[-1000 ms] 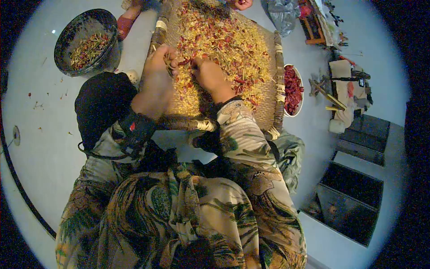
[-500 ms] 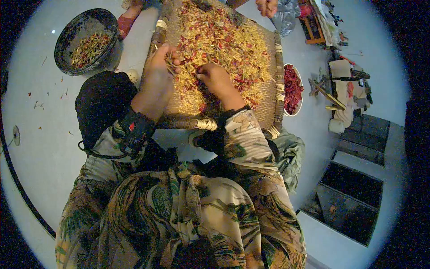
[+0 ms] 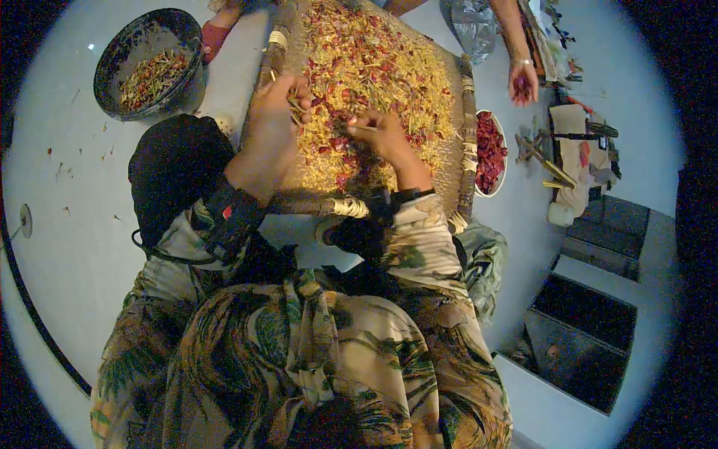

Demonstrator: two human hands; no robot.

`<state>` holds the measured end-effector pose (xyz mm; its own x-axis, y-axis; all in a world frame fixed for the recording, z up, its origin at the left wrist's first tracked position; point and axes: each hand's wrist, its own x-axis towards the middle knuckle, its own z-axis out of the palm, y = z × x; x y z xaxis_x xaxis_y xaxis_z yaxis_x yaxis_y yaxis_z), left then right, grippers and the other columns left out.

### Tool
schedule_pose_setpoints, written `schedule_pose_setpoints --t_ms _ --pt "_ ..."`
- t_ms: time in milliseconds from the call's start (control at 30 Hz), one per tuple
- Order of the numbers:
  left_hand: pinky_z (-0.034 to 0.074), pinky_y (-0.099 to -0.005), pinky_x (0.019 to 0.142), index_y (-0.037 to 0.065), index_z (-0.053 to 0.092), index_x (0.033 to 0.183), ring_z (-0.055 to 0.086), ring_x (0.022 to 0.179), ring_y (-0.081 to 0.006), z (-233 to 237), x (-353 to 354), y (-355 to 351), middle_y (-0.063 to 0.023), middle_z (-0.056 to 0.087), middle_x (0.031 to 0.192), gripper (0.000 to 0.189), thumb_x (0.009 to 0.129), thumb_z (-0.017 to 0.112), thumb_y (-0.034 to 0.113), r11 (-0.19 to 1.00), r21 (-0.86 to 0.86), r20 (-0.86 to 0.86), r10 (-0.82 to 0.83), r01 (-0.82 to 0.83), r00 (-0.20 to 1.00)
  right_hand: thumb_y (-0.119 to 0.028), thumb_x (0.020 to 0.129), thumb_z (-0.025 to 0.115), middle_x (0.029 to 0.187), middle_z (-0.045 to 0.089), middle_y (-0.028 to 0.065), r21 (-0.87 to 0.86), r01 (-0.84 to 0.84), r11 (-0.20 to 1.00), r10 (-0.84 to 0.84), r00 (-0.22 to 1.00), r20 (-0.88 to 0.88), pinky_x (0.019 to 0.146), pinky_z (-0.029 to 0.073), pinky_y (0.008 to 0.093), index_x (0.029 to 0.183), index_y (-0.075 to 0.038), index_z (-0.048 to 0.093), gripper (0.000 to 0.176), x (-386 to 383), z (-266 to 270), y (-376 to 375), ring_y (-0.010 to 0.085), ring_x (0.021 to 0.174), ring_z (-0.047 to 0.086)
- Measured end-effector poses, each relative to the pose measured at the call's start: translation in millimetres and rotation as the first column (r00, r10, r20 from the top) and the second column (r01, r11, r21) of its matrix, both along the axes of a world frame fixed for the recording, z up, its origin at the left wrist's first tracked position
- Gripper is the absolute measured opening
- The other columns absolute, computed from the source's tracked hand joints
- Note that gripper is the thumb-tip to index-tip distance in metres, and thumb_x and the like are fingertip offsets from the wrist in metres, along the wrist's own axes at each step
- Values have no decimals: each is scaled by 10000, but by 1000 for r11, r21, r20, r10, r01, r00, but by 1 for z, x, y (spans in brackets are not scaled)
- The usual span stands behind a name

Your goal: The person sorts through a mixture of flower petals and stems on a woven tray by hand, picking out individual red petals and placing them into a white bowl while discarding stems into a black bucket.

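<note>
A square woven tray [image 3: 458, 172] with a bound wooden rim lies in front of me, spread with yellow seeds [image 3: 426, 82], dark red dried chilli pieces and thin stems. Over its left side, my left hand [image 3: 278, 112] is closed round several chilli stems [image 3: 296, 112]. My right hand [image 3: 385, 141] hovers low over the middle, thumb and fingers pinched together at the seeds and chilli pieces. Whatever lies in that pinch is too small to make out.
Left stands a black bucket [image 3: 112, 97] holding stems [image 3: 155, 77]. By the tray's right edge is a white bowl [image 3: 485, 193] of red chilli pieces [image 3: 490, 153]. A co-worker's hand [image 3: 523, 81] holds dark red pieces near it. A clear plastic bag [image 3: 473, 30] lies beyond.
My right hand has shifted slightly right, still pinched. The left hand stays closed on the stems. The co-worker's hand has swung from the tray's far edge out to the right, carrying red pieces.
</note>
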<state>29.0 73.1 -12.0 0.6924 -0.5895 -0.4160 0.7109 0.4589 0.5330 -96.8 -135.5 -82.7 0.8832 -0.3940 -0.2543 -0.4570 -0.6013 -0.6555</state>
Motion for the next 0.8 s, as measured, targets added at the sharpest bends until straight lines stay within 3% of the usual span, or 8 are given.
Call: schedule_pose_setpoints --t_ms 67,100,200,300,400,600,733,800 --pt "362 -231 486 57 517 810 458 591 -91 0 -2 -2 -7 481 670 154 838 477 203 1000 5 5 3 -3 1000 -315 682 738 643 605 105 94 16 995 -24 996 84 595 449 345 721 -33 620 309 -5 23 2 183 594 546" --pt "359 -230 483 59 518 805 457 590 -90 0 -2 -3 -6 481 669 158 837 480 208 1000 5 5 6 -6 1000 -292 669 757 653 615 92 7 38 999 -37 997 -64 601 455 340 723 -30 618 301 -3 37 5 181 604 560" --pt "352 -229 479 63 522 800 454 587 -89 0 -3 -3 -6 483 672 165 836 482 219 1000 -8 18 17 -17 1000 -108 753 688 723 588 15 55 19 998 -20 1000 5 587 446 247 733 -27 570 144 -3 25 1 97 640 539" --pt "352 -232 480 69 527 798 454 590 -91 -2 -4 -2 -8 485 680 167 835 484 226 1000 -11 66 0 1 998 -69 780 649 723 580 21 251 109 962 -104 994 -33 559 453 240 814 -15 572 100 -5 36 4 114 618 553" --pt "355 -239 481 73 533 787 455 592 -94 1 -8 -4 -6 484 680 175 833 486 235 997 63 87 -56 51 995 -52 797 621 738 587 36 592 203 780 -225 974 -37 587 481 252 874 -11 568 102 -7 43 9 130 645 579" --pt "377 -250 497 79 536 795 485 616 -102 -15 -17 -14 6 501 693 199 842 477 263 969 92 81 -239 231 968 -49 799 610 805 610 65 681 220 699 -319 948 21 655 522 271 887 -13 568 104 0 79 41 154 744 613" --pt "419 -259 532 87 542 837 527 642 -118 -25 -24 -20 -3 538 718 254 868 456 324 952 114 -66 -278 284 958 -72 796 617 857 621 75 589 126 799 -233 966 109 639 516 264 989 4 578 212 4 101 55 163 731 616" --pt "432 -268 540 89 545 855 536 644 -124 -17 -27 -20 -11 555 730 297 876 445 367 952 45 -118 -297 304 947 -78 797 616 860 622 75 608 59 792 -212 960 182 634 510 260 1011 5 577 233 8 117 69 158 720 613"
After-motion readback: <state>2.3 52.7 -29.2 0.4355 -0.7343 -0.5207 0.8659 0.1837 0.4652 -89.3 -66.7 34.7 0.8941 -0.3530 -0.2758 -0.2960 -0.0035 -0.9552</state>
